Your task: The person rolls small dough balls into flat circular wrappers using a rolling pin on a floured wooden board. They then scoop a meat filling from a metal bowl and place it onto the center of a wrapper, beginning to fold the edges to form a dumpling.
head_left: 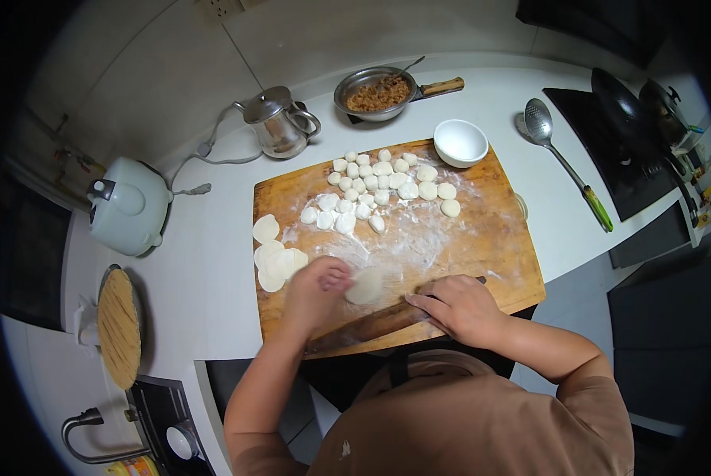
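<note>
On a floured wooden board (498, 230), my left hand (317, 292) is closed, its fingertips at the left edge of a thin round dough wrapper (365, 287). The wrapper and those fingers look slightly blurred. My right hand (463, 308) lies over the right part of a dark wooden rolling pin (367, 325), gripping it. The pin slants along the board's near edge, its left end close to my left wrist. Several rolled wrappers (272, 266) overlap at the board's left edge. Many small dough pieces (363, 186) cluster toward the far side, some flattened into discs.
A white bowl (461, 143) rests at the board's far right corner. Behind stand a metal pan (341, 94) of brown filling and a steel kettle (276, 131). A slotted ladle (566, 163) lies on the right. At left are a pale green appliance (131, 210) and a round tray (119, 329).
</note>
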Motion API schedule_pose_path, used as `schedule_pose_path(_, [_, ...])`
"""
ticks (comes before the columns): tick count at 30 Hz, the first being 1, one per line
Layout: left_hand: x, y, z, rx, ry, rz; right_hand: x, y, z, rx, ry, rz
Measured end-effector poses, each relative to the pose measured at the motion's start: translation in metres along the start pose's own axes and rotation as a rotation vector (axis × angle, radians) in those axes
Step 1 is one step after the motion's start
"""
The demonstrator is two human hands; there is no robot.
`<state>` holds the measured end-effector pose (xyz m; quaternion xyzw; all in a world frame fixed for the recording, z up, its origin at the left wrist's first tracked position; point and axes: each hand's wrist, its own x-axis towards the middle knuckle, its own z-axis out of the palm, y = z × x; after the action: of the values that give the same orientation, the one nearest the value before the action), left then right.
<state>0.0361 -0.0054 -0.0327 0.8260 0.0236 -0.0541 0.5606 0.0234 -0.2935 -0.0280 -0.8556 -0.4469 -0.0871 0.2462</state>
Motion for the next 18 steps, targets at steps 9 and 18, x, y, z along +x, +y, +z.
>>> schedule_pose_path(9, [0.032,0.004,-0.048,0.68,0.356,0.279,0.003,0.004,-0.003,-0.017,0.009,0.003])
schedule_pose_path(18, [0.071,0.008,-0.005,0.913,0.271,0.242,-0.002,0.002,-0.009,-0.044,0.031,0.04])
